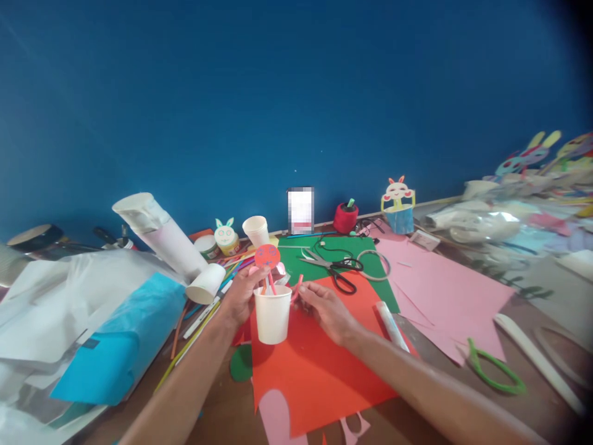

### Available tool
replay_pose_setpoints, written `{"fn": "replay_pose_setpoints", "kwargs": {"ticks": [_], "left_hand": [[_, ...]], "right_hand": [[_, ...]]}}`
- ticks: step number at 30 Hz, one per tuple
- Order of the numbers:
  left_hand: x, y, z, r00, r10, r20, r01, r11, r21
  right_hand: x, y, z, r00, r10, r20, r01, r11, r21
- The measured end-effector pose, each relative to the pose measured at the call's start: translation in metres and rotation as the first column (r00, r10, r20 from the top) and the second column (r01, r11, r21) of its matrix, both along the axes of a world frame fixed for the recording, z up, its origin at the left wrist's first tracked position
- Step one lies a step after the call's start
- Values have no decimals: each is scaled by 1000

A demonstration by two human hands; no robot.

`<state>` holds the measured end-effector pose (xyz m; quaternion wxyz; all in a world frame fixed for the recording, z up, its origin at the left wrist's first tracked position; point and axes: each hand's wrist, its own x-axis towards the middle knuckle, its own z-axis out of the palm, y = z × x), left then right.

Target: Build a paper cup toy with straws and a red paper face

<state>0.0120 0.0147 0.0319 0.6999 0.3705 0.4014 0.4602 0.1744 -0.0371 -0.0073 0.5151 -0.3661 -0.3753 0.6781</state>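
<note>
As two bare hands work above the middle of the tabletop (217,408), a white cup (272,318) sits between them, over the left side of a red sheet (324,371). The left hand (243,290) pinches the lower edge of a red disc (267,254) with blue marks, just above the cup's rim. The right hand (327,312), fingers drawn close, holds a bent pink strip (298,288) against the cup's right side; whether it is fixed there cannot be told.

The piece looks part-built. The disc is cut and marked, and a pink stem (272,283) slants from below it into the cup; whether the two are joined is hard to see. The cup's outer wall is plain, while a blue cup (399,220) at the tabletop's far edge, right of center, is wrapped and carries a pale, eared face (397,193). By that measure, ears and a wrap appear undone.

Scissors (334,268) lie spread across the green sheet (386,300) and the red sheet's far edge. A white tube (391,326) lies along the red sheet's right edge.
</note>
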Motion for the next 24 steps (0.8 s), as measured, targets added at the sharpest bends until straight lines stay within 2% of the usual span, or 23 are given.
{"fn": "replay_pose_setpoints", "kwargs": {"ticks": [5,11,16,19,24], "left_hand": [[1,-1,1,1000,-29,-10,29,1000,6],[1,-1,1,1000,3,-20,-2,999,33],[0,-1,6,997,48,-60,-44,997,71],[0,-2,9,995,70,-70,-65,995,75],[0,-2,8,997,53,-61,-48,997,67]], "right_hand": [[-3,6,8,986,15,168,-14,1000,-7],[-3,16,15,967,14,254,-12,1000,-12],[-3,24,19,920,117,374,-136,990,25],[-2,29,18,889,131,440,-165,986,39],[-2,36,12,886,132,445,-180,981,68]]}}
